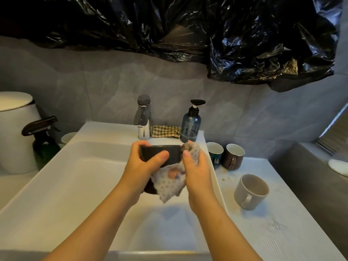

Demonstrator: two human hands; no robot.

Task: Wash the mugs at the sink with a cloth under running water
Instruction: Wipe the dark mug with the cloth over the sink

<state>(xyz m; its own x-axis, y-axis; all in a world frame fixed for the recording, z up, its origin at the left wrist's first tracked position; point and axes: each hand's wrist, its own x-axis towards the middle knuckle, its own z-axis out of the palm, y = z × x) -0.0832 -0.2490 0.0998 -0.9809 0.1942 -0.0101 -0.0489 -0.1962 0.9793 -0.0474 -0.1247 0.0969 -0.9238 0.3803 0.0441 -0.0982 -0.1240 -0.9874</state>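
Over the white sink, my left hand grips a black mug lying on its side, its mouth turned right. My right hand holds a pale patterned cloth pushed against the mug's mouth, the rest hanging below. The chrome tap stands just behind the mug; I see no water stream. On the counter to the right stand a teal mug, a brown mug and a grey mug. A white mug sits left of the sink.
A blue soap pump bottle and a checked cloth sit on the sink's back ledge. A dark spray bottle and a white bin stand at the left. Black plastic sheeting hangs on the wall above.
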